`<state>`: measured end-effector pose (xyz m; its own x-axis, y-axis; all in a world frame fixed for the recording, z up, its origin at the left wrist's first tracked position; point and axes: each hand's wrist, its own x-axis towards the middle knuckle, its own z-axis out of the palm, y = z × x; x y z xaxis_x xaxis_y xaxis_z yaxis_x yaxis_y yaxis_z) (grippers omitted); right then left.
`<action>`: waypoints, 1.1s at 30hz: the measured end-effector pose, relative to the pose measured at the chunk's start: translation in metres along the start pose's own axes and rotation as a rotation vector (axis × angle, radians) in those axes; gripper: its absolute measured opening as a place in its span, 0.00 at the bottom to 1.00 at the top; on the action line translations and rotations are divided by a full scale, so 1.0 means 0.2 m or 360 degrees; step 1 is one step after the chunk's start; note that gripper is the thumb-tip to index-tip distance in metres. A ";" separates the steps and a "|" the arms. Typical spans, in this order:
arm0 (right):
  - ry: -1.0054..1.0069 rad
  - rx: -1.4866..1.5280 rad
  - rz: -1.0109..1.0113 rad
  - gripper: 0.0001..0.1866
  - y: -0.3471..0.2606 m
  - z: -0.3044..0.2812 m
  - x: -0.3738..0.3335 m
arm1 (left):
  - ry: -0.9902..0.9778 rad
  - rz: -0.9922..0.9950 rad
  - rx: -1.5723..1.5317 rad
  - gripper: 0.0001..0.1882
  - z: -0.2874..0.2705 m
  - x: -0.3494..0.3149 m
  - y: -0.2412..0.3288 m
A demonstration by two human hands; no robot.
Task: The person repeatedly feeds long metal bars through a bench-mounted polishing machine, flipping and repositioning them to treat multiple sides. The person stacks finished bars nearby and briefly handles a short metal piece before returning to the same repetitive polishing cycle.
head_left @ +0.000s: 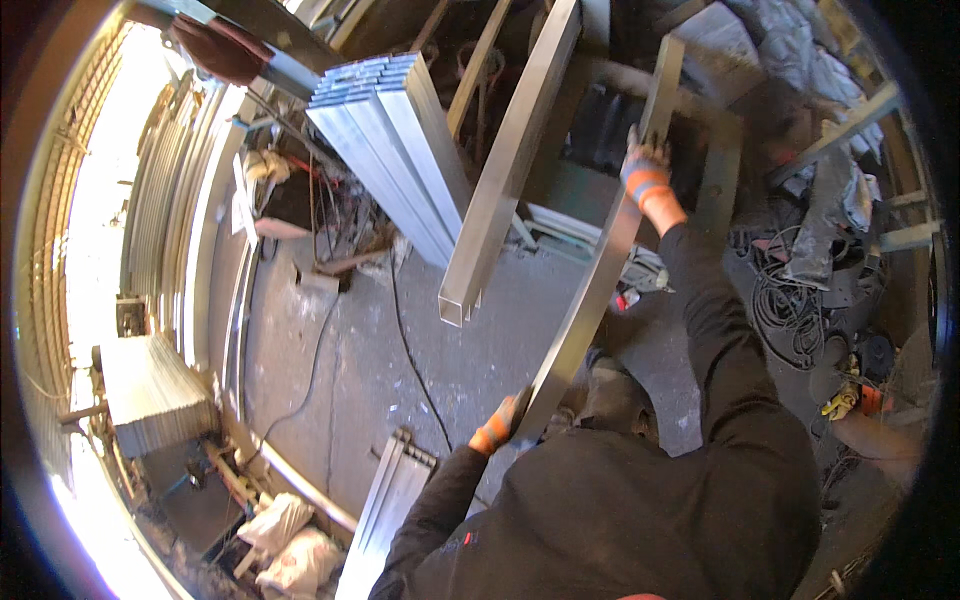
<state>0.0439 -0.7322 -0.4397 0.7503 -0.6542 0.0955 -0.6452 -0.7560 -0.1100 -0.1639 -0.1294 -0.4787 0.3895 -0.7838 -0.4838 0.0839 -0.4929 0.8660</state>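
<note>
A long, straight metal bar (590,300) slants across the middle, its near end close to my body and its far end over the dark work stand (570,190). My left hand (495,428), in a grey and orange glove, is closed on the near end. Farther up, my right hand (648,170), gloved alike, is closed round the bar from above; part of its grip is hidden. To the left of the bar lies a thick square metal tube (515,160), apart from it, with its open end toward me.
A stack of silver metal profiles (395,150) leans left of the tube. More profiles (385,510) lie near my left forearm. Black cables (400,340) cross the concrete floor (350,370); a coiled hose (785,310) lies at right. Stacked sheets (155,390) stand far left.
</note>
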 end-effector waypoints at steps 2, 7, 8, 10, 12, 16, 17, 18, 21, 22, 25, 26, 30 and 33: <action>0.0000 -0.0039 0.0001 0.35 0.09 0.09 0.27 | 0.0081 -0.0040 -0.0212 0.34 0.04 0.26 0.23; -0.0356 0.0077 0.0155 0.30 0.38 0.36 0.96 | -0.0125 -0.0609 -0.1156 0.36 0.04 0.77 0.65; -0.0221 0.0335 0.0411 0.30 0.46 0.36 1.14 | -0.0220 -0.0505 -0.1006 0.37 0.01 0.87 0.68; -0.0175 0.0268 0.0448 0.30 0.51 0.45 1.32 | -0.0218 -0.0392 -0.1046 0.37 -0.01 1.03 0.70; -0.0187 0.0016 0.0205 0.32 0.55 0.49 1.35 | -0.0175 -0.0390 -0.1065 0.38 -0.03 1.05 0.69; -0.0117 0.0040 0.0356 0.28 0.44 0.48 1.07 | -0.0098 -0.0274 -0.1091 0.40 -0.07 0.82 0.58; -0.0103 0.0008 0.0059 0.26 0.44 0.44 0.91 | -0.0102 -0.0161 -0.1023 0.41 -0.08 0.72 0.53; 0.0004 0.0221 0.0122 0.23 0.39 0.41 0.76 | -0.0187 -0.0360 -0.1366 0.41 -0.10 0.62 0.47; 0.0258 0.0136 0.0163 0.21 0.16 0.34 0.25 | -0.0374 -0.0352 -0.1546 0.33 -0.11 0.32 0.16; 0.0249 0.0181 0.0187 0.23 0.07 0.30 0.07 | -0.0369 -0.0327 -0.1272 0.31 -0.11 0.19 0.03; 0.0282 0.0019 0.0064 0.29 -0.15 0.18 -0.40 | -0.0395 -0.0649 -0.1067 0.28 -0.16 -0.26 -0.40; 0.0358 0.0103 0.0033 0.29 -0.21 0.13 -0.55 | -0.0490 -0.0605 -0.1206 0.28 -0.18 -0.41 -0.52; 0.0226 0.0037 0.0077 0.29 -0.53 -0.03 -1.11 | -0.0655 -0.0668 -0.1691 0.25 -0.24 -0.97 -0.77; 0.0237 0.0187 -0.0027 0.33 -0.75 -0.15 -1.55 | -0.0682 -0.0394 -0.1683 0.27 -0.25 -1.39 -0.70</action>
<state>-0.0952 -0.4163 -0.4237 0.7255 -0.6439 0.2430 -0.6048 -0.7650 -0.2213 -0.2378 0.1770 -0.4583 -0.0693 -0.8734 -0.4821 0.9151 -0.2480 0.3178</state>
